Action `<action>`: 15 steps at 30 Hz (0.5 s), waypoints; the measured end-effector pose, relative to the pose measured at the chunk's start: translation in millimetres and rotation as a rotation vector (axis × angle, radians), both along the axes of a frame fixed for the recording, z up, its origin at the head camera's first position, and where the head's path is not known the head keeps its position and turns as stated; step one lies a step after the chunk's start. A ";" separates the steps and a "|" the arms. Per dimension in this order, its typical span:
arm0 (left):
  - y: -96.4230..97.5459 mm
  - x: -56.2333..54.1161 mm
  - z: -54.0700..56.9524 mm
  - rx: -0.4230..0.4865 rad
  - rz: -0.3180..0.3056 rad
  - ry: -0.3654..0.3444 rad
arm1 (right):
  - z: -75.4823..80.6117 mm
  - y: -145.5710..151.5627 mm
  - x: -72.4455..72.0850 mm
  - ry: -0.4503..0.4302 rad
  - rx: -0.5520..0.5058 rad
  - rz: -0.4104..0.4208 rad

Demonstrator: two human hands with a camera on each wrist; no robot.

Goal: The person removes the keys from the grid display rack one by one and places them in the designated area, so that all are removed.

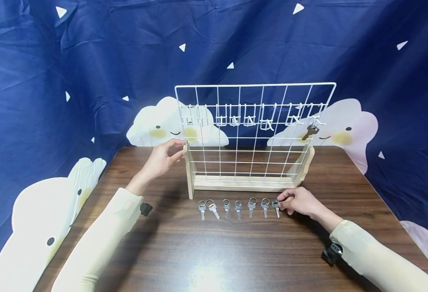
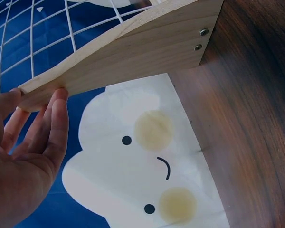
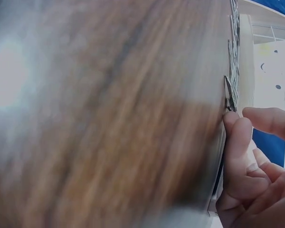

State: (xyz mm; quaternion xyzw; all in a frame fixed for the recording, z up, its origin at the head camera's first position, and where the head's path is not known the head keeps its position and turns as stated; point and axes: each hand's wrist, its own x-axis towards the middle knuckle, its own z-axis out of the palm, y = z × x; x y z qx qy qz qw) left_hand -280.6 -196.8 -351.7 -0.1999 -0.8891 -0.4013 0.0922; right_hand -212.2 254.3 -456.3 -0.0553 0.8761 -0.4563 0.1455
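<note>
A white wire grid rack [image 1: 250,138] with a wooden stand [image 1: 243,184] stands on the table. My left hand [image 1: 164,158] grips the top of its left wooden side piece [image 2: 133,54], thumb on one side and fingers on the other. Below the rack lies a row of several silver keys with rings. At the row's right end, my right hand [image 1: 299,201] reaches the last key [image 1: 276,209], thumb and forefinger at its head. A gap shows between those fingertips in the right wrist view; the key lies flat. One dark key [image 1: 310,132] hangs from the rightmost hook.
Several white wire hooks [image 1: 249,120] line the upper part of the grid. The brown wooden table [image 1: 214,251] spreads in front of the keys. Behind the rack hangs a blue cloth [image 1: 155,61] with clouds and white triangles.
</note>
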 end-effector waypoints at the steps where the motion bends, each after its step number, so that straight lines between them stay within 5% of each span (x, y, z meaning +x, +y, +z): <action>1: 0.0 -0.1 0.1 0.000 0.001 -0.002 | 0.4 0.8 0.3 0.000 0.003 0.000; 15: -0.7 -1.3 -0.1 0.019 -0.014 -0.013 | 12.3 9.6 -1.8 0.043 -0.019 -0.011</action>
